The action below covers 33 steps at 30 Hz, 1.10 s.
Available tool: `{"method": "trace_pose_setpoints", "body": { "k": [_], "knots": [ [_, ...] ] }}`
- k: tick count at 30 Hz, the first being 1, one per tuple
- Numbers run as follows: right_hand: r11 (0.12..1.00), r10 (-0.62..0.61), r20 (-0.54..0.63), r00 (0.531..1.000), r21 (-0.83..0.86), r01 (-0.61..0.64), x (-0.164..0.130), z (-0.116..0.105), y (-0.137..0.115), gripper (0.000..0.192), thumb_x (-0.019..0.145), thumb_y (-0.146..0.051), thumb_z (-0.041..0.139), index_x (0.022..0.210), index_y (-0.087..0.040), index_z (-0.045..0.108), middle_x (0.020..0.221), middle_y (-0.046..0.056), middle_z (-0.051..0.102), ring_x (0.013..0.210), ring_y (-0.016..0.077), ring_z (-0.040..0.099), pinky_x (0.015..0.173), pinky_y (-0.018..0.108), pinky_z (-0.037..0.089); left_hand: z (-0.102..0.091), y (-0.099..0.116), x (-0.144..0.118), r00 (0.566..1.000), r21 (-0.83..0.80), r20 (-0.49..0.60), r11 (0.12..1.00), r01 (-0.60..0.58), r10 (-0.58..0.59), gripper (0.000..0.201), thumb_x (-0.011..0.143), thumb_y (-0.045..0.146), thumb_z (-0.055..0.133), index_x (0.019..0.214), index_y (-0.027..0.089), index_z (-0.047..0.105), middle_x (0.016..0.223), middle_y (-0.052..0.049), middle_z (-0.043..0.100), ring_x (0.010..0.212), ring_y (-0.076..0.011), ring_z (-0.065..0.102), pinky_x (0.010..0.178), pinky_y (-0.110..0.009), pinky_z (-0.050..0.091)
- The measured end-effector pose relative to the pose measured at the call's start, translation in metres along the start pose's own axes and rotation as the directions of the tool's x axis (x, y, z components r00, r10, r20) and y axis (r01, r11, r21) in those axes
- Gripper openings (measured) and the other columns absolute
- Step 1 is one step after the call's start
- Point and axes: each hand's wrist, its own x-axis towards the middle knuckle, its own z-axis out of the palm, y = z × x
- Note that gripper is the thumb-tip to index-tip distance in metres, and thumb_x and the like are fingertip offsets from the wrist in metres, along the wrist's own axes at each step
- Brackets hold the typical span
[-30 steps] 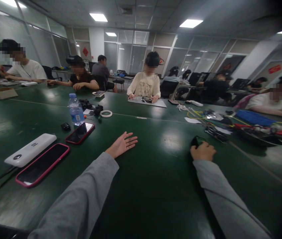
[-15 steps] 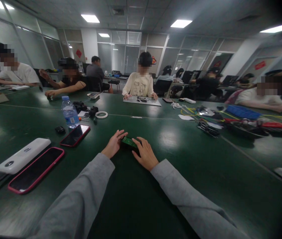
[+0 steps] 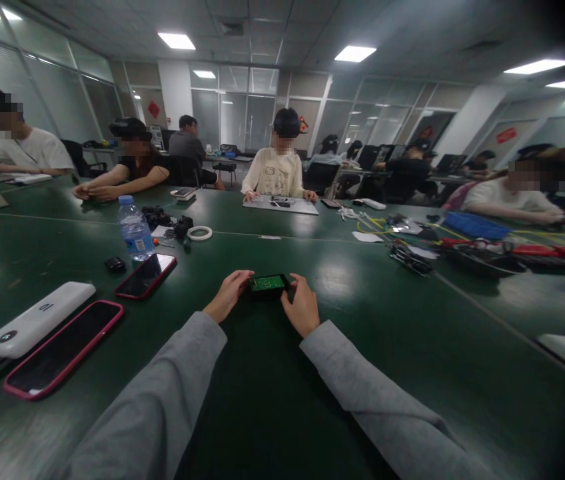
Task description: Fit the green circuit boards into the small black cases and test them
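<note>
Fingers of both hands pinching a small green circuit board (image 3: 268, 283).
Left hand (image 3: 227, 293) and right hand (image 3: 302, 308) have squared it level above the worktop (image 3: 312, 400) since a moment ago.

Both arms, in loose grey sleeves, reach forward from the lower edge of the view and converge toward the middle, forearms angled inward so that the wrists end up near each other. The left hand (image 3: 226, 295) lies with its palm turned inward and its fingers curled toward the right hand (image 3: 303, 311). The right hand sits knuckles up, thumb side facing the left hand, fingers bent; the two are a little apart, not touching.
</note>
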Motion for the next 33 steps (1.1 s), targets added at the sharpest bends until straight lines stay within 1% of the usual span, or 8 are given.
{"method": "trace_pose_setpoints", "body": {
  "k": [6, 10, 15, 21, 24, 28, 31, 33],
  "knots": [
    [0.999, 0.011, -0.055, 0.998, 0.053, -0.009, 0.000, 0.001, 0.002, 0.046, 0.078, -0.029, 0.049, 0.121, -0.014, 0.041, 0.095, 0.009, 0.054, 0.083, 0.0212, 0.055, 0.076, 0.040, 0.047, 0.008, 0.007, -0.013, 0.986, 0.157, 0.164, 0.987, -0.035, 0.009, 0.033, 0.077, 0.046, 0.059, 0.076, 0.013, 0.062, 0.074, -0.003, 0.058, 0.072, -0.0115, 0.054, 0.071, -0.026, 0.041],
    [0.974, 0.049, 0.060, 0.997, 0.220, -0.061, 0.000, 0.002, 0.003, 0.046, 0.079, -0.028, 0.049, 0.122, -0.017, 0.039, 0.081, 0.003, 0.057, 0.071, 0.0175, 0.057, 0.069, 0.035, 0.049, 0.013, 0.010, -0.019, 0.976, 0.281, 0.218, 0.957, -0.067, 0.005, 0.035, 0.076, 0.048, 0.059, 0.072, 0.013, 0.061, 0.074, -0.004, 0.060, 0.069, -0.0116, 0.055, 0.071, -0.028, 0.043],
    [0.851, 0.033, 0.188, 0.982, 0.510, -0.127, 0.004, 0.006, 0.005, 0.033, 0.083, -0.035, 0.049, 0.112, -0.019, 0.046, 0.090, 0.005, 0.062, 0.084, 0.0171, 0.062, 0.077, 0.034, 0.050, 0.016, 0.012, -0.023, 0.964, 0.342, 0.260, 0.939, -0.036, -0.058, 0.035, 0.074, 0.047, 0.062, 0.074, 0.012, 0.061, 0.072, -0.005, 0.062, 0.067, -0.0130, 0.058, 0.069, -0.030, 0.046],
    [0.750, 0.132, 0.251, 0.959, 0.607, -0.262, 0.004, -0.001, 0.000, 0.046, 0.087, -0.057, 0.038, 0.105, -0.018, 0.053, 0.094, 0.007, 0.065, 0.090, 0.0179, 0.062, 0.077, 0.033, 0.050, 0.015, 0.008, -0.020, 0.966, 0.369, 0.260, 0.924, -0.100, 0.001, 0.036, 0.080, 0.048, 0.055, 0.081, 0.012, 0.061, 0.071, -0.005, 0.062, 0.066, -0.0132, 0.060, 0.066, -0.029, 0.047],
    [0.728, 0.069, 0.306, 0.949, 0.635, -0.258, 0.003, -0.007, -0.007, 0.047, 0.086, -0.059, 0.039, 0.108, -0.019, 0.052, 0.101, 0.007, 0.064, 0.095, 0.0180, 0.061, 0.081, 0.033, 0.049, 0.013, 0.005, -0.017, 0.977, 0.364, 0.206, 0.923, -0.128, 0.054, 0.035, 0.081, 0.047, 0.053, 0.088, 0.014, 0.060, 0.068, -0.002, 0.059, 0.061, -0.0119, 0.058, 0.061, -0.026, 0.046],
    [0.698, -0.086, 0.416, 0.905, 0.673, -0.243, 0.002, -0.012, -0.011, 0.052, 0.083, -0.058, 0.047, 0.117, -0.019, 0.046, 0.116, 0.009, 0.058, 0.109, 0.0190, 0.055, 0.093, 0.037, 0.045, 0.009, 0.002, -0.013, 0.976, 0.396, 0.174, 0.899, -0.188, 0.127, 0.033, 0.082, 0.045, 0.050, 0.091, 0.015, 0.059, 0.063, 0.000, 0.055, 0.056, -0.0112, 0.054, 0.056, -0.025, 0.044],
    [0.737, -0.158, 0.441, 0.883, 0.649, -0.192, 0.002, -0.013, -0.011, 0.067, 0.072, -0.052, 0.064, 0.125, -0.019, 0.040, 0.127, 0.012, 0.050, 0.119, 0.0216, 0.048, 0.100, 0.041, 0.039, 0.006, 0.001, -0.012, 0.970, 0.464, 0.138, 0.852, -0.243, 0.202, 0.032, 0.082, 0.045, 0.049, 0.089, 0.017, 0.061, 0.060, 0.001, 0.053, 0.054, -0.0111, 0.051, 0.053, -0.025, 0.041],
    [0.791, -0.200, 0.420, 0.885, 0.602, -0.107, 0.000, -0.013, -0.012, 0.077, 0.066, -0.047, 0.072, 0.129, -0.020, 0.036, 0.129, 0.013, 0.048, 0.120, 0.0224, 0.046, 0.102, 0.042, 0.037, 0.005, 0.002, -0.013, 0.965, 0.517, 0.104, 0.816, -0.259, 0.241, 0.031, 0.082, 0.045, 0.049, 0.088, 0.018, 0.062, 0.061, 0.001, 0.052, 0.054, -0.0115, 0.050, 0.053, -0.025, 0.040]
  ]
}}
